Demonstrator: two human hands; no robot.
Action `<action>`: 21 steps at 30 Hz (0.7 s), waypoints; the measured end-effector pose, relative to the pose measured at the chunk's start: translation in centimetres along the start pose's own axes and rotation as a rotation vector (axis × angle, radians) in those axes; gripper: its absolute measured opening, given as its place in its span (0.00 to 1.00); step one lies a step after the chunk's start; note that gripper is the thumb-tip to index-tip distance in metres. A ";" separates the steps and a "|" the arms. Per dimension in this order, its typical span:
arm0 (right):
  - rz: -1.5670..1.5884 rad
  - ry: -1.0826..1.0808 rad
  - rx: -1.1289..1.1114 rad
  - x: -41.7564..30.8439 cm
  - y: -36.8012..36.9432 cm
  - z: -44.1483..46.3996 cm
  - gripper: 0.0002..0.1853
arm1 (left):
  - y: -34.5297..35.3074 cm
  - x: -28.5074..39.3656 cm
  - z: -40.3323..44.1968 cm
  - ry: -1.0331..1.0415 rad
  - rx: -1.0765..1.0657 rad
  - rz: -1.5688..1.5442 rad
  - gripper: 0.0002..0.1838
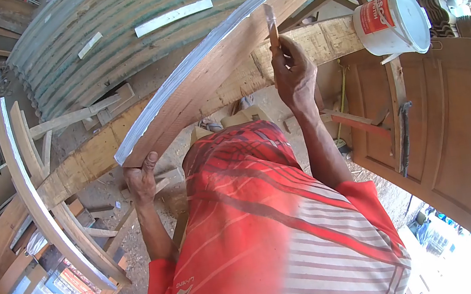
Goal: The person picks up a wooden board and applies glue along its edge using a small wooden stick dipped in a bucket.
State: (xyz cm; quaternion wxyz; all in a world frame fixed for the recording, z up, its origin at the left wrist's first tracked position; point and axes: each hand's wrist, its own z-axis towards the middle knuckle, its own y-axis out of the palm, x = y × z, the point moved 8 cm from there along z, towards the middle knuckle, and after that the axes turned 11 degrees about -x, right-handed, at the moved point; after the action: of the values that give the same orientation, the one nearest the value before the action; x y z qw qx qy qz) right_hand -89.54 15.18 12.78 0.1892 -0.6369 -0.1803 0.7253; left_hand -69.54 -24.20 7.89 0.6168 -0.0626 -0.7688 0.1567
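A curved wooden board slants up from lower left to upper right, its long edge coated in a white paste. My left hand grips the board's lower left end, thumb on the near face. In my right hand is a putty knife, held upright by closed fingers, its flat blade pointing up in front of the board's face. Whether the blade touches the wood I cannot tell. Beneath the board runs a long wooden plank that serves as a bench.
A white bucket with a red label stands at the plank's right end. Another white-edged curved piece leans at left. Corrugated metal sheeting lies beyond, with two pale strips on it. A brown panelled door stands at right.
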 end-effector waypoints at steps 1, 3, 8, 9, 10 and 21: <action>-0.011 -0.023 0.005 -0.3 0.0 0.3 0.12 | 0.0 0.1 0.0 0.013 -0.001 -0.024 0.36; -0.104 -0.074 0.042 -0.4 0.2 0.9 0.12 | -0.2 0.2 -0.1 0.037 0.005 0.017 0.37; -0.303 -0.160 0.053 -0.8 0.8 1.7 0.13 | 0.2 1.4 -0.4 -0.009 -0.019 -0.066 0.38; -0.331 -0.183 0.057 -1.1 1.0 1.8 0.13 | 0.3 1.7 -0.4 -0.021 -0.030 -0.085 0.38; -0.359 -0.206 0.061 -1.5 1.2 1.9 0.13 | 0.4 2.0 -0.5 -0.034 -0.040 -0.104 0.38; -0.358 -0.208 -0.050 -2.9 2.7 1.9 0.12 | 0.7 2.5 -1.1 -0.046 -0.071 -0.202 0.39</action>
State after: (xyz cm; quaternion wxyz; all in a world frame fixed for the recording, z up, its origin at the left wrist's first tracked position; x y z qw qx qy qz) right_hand -91.17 11.35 14.14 0.2796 -0.5210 -0.3273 0.7371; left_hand -69.07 -22.63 10.21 0.6091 -0.0030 -0.7902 0.0678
